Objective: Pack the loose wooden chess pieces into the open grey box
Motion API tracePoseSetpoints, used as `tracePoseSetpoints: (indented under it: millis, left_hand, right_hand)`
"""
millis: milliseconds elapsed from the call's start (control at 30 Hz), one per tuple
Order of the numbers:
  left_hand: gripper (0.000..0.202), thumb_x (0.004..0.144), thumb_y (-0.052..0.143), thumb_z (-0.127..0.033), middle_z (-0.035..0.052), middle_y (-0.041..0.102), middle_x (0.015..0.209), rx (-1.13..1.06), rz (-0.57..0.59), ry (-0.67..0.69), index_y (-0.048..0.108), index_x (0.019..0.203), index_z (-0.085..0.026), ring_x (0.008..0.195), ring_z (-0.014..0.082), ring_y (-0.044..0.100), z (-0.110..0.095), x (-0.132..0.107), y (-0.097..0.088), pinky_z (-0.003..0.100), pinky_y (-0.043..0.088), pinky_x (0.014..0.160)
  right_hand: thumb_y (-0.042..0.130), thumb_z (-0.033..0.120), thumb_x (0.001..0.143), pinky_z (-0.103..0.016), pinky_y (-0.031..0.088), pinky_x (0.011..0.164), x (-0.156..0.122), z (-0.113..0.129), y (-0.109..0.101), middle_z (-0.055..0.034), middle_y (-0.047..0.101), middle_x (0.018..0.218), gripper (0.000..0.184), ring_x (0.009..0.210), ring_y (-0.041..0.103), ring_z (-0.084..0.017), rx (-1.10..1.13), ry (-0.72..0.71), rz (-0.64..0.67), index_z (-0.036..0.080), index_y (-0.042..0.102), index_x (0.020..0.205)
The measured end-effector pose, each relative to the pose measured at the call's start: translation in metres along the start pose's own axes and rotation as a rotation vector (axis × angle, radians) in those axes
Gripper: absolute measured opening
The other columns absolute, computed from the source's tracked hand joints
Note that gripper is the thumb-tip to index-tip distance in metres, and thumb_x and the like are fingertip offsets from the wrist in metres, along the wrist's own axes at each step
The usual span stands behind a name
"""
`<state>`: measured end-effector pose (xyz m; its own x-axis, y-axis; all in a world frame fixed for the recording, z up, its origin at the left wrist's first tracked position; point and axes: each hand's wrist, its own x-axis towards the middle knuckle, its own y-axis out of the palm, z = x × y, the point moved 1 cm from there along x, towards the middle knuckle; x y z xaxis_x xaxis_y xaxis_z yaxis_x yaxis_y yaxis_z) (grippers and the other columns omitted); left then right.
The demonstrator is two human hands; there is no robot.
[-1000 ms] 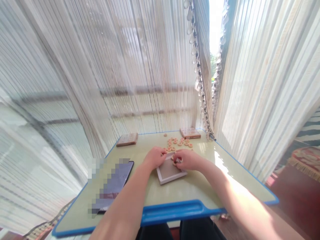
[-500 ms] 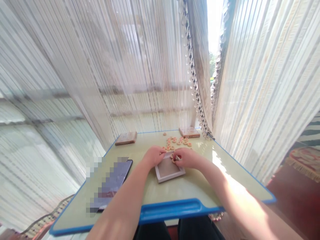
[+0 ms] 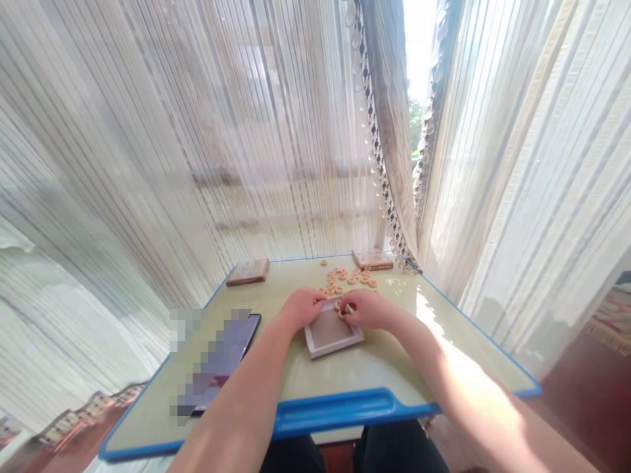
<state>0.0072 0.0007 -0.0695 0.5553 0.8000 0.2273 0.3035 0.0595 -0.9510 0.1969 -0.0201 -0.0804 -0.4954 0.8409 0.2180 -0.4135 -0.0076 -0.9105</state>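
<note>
A shallow white box (image 3: 334, 351) with a brown inside lies a little tilted to one side on the table. My left hand (image 3: 302, 309) is closed at its far left corner, thumb and fingers on the rim. Over the box's far right part, my right hand (image 3: 365, 309) pinches a small round wooden disc (image 3: 342, 315). Another such disc (image 3: 338, 305) shows right beside those fingertips, at the far end of the box. Beyond both hands, several loose wooden discs (image 3: 351, 280) with reddish marks are scattered on the tabletop.
The pale table (image 3: 384, 374) has a raised blue edge with a blue tray groove (image 3: 335, 414) in front. A tablet (image 3: 241, 351), partly pixelated, lies by my left forearm. Two flat brown boxes (image 3: 249, 271) (image 3: 372, 259) lie at the back corners. Striped curtains (image 3: 276, 164) hang behind.
The view has shifted slightly. My left hand stays at the box corner, and my right hand keeps its pinch over the box with almost no movement.
</note>
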Motion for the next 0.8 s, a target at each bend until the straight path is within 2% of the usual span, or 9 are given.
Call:
tracePoseSetpoints:
  millis: [300, 800]
  left_hand:
    - [0.029, 0.081, 0.043, -0.026, 0.0011, 0.069, 0.087, -0.002, 0.011, -0.028, 0.071, 0.090, -0.024, 0.080, 0.0169, 0.058, -0.0010, 0.0006, -0.0006, 0.025, 0.041, 0.071]
    - [0.029, 0.081, 0.043, -0.025, 0.0008, 0.069, 0.086, -0.020, 0.000, -0.009, 0.071, 0.089, -0.024, 0.078, 0.0164, 0.059, -0.0003, 0.0003, 0.0003, 0.024, 0.040, 0.068]
  right_hand:
    - [0.058, 0.024, 0.069, -0.022, 0.033, 0.059, -0.0006, 0.0015, -0.0034, -0.0003, 0.064, 0.079, 0.017, 0.069, 0.052, -0.013, 0.004, -0.016, 0.007, 0.024, 0.068, 0.083]
    - [0.058, 0.028, 0.068, -0.022, 0.029, 0.054, -0.0014, -0.0014, -0.0042, 0.0007, 0.063, 0.075, 0.015, 0.063, 0.049, -0.012, 0.011, 0.068, 0.012, 0.024, 0.069, 0.079]
